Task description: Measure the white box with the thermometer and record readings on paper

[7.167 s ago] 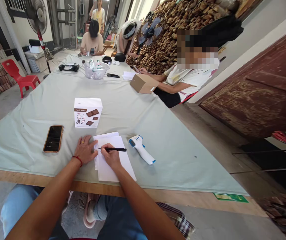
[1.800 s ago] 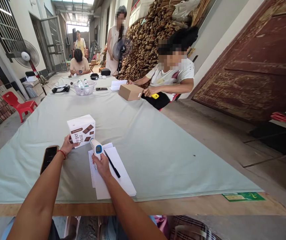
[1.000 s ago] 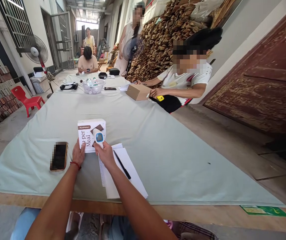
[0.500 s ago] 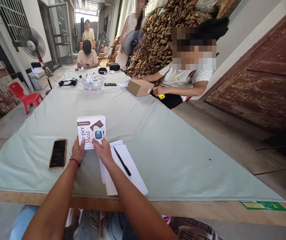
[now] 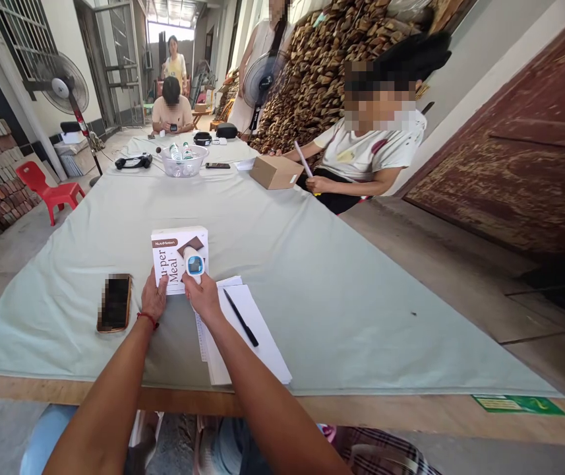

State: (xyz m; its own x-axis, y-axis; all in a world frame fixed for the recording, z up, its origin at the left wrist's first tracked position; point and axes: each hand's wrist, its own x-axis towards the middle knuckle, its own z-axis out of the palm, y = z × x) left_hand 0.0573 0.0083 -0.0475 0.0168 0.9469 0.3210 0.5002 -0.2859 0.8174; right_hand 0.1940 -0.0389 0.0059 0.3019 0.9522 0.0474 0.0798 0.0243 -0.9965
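Note:
My left hand (image 5: 154, 295) grips the lower left edge of a white box (image 5: 166, 269) printed "NutriMotion", its thumb on the front. In my right hand (image 5: 206, 295) is a white infrared thermometer (image 5: 194, 262), fingers closed round its handle and its small blue-framed screen facing me. The thermometer's head is in front of the box; whether it touches the box I cannot tell. White paper sheets (image 5: 242, 346) lie partly under my right forearm, with a black pen (image 5: 241, 318) on top. Left of my left hand rests a phone (image 5: 115, 302) in an orange-brown case.
Farther along the cloth-covered table (image 5: 361, 316) stand a clear plastic basin (image 5: 183, 161) with bottles, a black headset (image 5: 134, 161) and a cardboard box (image 5: 276, 172). A person (image 5: 366, 148) sits at the right side holding paper. A red chair (image 5: 49, 188) stands at left.
The seated person at the right has raised a folded-looking sheet of paper beside the cardboard box. My hands, the white box and the thermometer have hardly moved.

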